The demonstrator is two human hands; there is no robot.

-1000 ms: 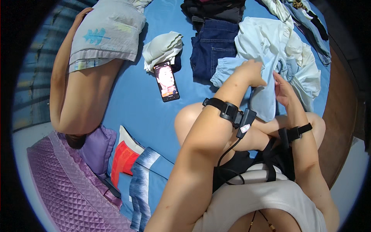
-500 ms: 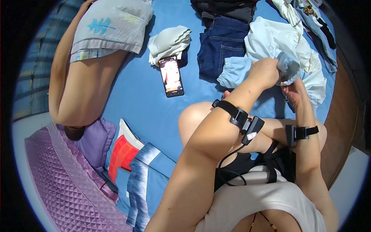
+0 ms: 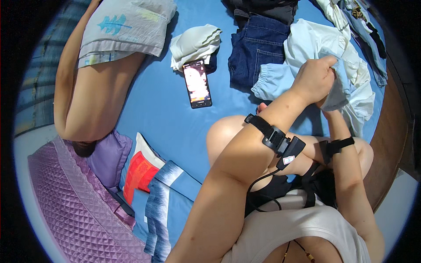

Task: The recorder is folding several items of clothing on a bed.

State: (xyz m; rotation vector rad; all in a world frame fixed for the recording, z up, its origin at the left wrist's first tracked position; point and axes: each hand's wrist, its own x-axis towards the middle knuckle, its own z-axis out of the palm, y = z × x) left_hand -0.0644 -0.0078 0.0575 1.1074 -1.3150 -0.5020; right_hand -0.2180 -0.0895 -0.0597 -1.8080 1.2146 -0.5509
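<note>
A pale blue and white garment [image 3: 307, 41] with a gathered elastic cuff lies spread on the bed at the upper right. My left hand [image 3: 315, 79] is closed in a fist on a light blue folded-up part of it, probably a sleeve end. Behind that raised cloth, my right hand [image 3: 325, 106] is mostly hidden; only its wrist side shows, close against the lower edge of the cloth. Just left of the garment rests a pair of folded dark blue jeans [image 3: 252, 55].
A lit phone [image 3: 197, 87] leans on a folded white cloth [image 3: 193, 46]. Dark folded clothes [image 3: 263, 11] lie at the far side, more clothes [image 3: 370, 48] at the far right. Another person [image 3: 103, 96] lies at the left, near a purple pillow [image 3: 109, 160]. Bedding and a red-patterned pillow [image 3: 140, 175] are nearer.
My left hand has shifted right and turned, drawing the light blue cloth up. My right hand, visible before below the cloth, has slipped mostly behind it.
</note>
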